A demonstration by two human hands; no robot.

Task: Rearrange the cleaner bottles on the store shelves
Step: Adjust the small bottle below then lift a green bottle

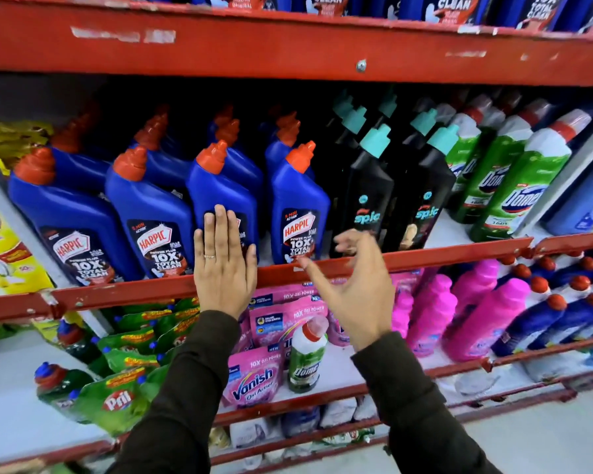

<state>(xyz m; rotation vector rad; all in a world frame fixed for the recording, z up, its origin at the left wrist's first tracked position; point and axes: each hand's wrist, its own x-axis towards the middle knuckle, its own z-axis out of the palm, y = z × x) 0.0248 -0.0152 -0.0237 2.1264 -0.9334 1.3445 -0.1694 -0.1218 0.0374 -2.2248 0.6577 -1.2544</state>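
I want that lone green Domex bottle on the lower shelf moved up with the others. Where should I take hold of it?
Grip the green Domex bottle around its white shoulder below the red cap, coming from the front. It stands upright at the shelf edge, with Vanish pouches close on its left.

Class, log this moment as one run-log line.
left hand: flat against third blue Harpic bottle | right hand: open, empty, before red shelf rail

Pink Vanish pouches (254, 378) and green Pril pouches (117, 401) fill the lower shelf.
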